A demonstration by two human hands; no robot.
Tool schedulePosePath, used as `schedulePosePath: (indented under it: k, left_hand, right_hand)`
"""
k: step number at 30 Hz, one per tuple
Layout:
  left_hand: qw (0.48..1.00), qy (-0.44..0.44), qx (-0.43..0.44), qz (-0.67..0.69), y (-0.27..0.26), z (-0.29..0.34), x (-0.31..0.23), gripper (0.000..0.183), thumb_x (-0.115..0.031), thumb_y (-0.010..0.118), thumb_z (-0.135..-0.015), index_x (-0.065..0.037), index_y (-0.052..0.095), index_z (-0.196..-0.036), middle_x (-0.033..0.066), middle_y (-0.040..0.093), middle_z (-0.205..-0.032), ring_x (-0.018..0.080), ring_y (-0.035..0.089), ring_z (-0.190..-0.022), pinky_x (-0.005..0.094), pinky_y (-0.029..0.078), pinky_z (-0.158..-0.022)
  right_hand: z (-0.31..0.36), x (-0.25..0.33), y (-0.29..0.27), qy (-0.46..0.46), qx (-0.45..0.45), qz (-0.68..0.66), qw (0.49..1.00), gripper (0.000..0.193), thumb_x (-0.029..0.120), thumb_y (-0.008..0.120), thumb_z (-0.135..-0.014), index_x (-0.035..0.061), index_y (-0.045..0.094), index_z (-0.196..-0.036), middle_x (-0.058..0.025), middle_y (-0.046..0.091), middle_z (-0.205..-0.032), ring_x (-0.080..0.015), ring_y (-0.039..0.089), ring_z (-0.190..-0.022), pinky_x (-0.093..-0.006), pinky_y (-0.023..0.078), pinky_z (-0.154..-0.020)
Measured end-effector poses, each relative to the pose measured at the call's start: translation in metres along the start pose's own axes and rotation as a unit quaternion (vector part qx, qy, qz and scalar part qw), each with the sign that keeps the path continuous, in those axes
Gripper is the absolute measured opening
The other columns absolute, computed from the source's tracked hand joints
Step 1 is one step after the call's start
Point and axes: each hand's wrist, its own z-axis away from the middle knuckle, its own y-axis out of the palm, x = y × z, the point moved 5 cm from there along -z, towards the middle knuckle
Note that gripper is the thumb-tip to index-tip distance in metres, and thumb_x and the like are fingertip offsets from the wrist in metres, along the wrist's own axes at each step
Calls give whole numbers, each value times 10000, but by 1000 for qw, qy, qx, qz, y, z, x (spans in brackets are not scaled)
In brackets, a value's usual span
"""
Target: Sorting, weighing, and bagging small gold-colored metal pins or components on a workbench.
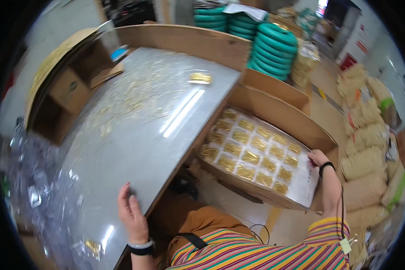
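Observation:
My left hand (132,215) is held over the near edge of a grey metal-topped table (135,153), fingers apart and nothing in them. My right hand (318,157) reaches into an open carton (256,192) right of the table. Its fingers are closed at the right edge of a white sheet (303,186) lying in the carton. Rows of small clear packets of thin gold pieces (250,156) cover most of that sheet. A single gold packet (200,78) lies toward the table's far end, and another one (93,246) near its lower left edge.
Loose thin gold strips (126,85) are scattered across the far table. Clear plastic bags (45,193) heap along its left side, below a cardboard box (69,87). Green wrapped coils (274,49) stand behind the carton. Stacked sacks (366,139) line the right side.

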Motion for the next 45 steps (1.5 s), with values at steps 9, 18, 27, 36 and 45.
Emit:
schedulePosePath:
  k: [9,18,27,36,45]
  left_hand:
    - [970,194,-49,-134,-85,85,-33,298,11,755,-837,-20,664,-1118,180,683,-1195,371,663,-1115,429,538,-957]
    - [888,-112,-238,-377,-214,137,25,651,-176,753,-887,14,467,-1440,265,448,-1479,459,435,-1360,491,375,-1134]
    - [921,-102,-117,-357,-199,116,50,637,-160,615,-969,70,373,-1512,271,337,-1588,461,311,-1471,497,258,-1209]
    - [948,-19,5,-319,-110,86,11,769,-204,732,-882,113,378,-1486,326,369,-1539,501,329,-1445,533,285,-1205]
    - [974,17,-46,-222,-111,74,2,836,-180,769,-896,109,299,-1524,299,363,-1551,447,476,-1359,434,478,-1066]
  right_hand:
    - [90,221,152,-219,135,-95,962,139,230,615,-1002,93,610,-985,17,581,-774,-58,522,-591,-216,414,-504]
    - [206,444,321,-294,306,-139,895,186,176,632,-1007,16,627,-1101,-5,590,-817,-104,563,-644,-247,461,-555]
    - [105,430,263,-253,104,-312,910,110,128,617,-996,29,583,-1027,-64,615,-837,-149,610,-685,-285,521,-562]
    - [-36,465,210,-220,89,-307,922,162,95,602,-948,-12,600,-826,-101,629,-733,-199,615,-588,-324,550,-561]
    - [-76,452,203,-233,146,-313,909,126,98,592,-1015,-16,641,-997,-61,704,-872,-128,672,-704,-214,572,-639]
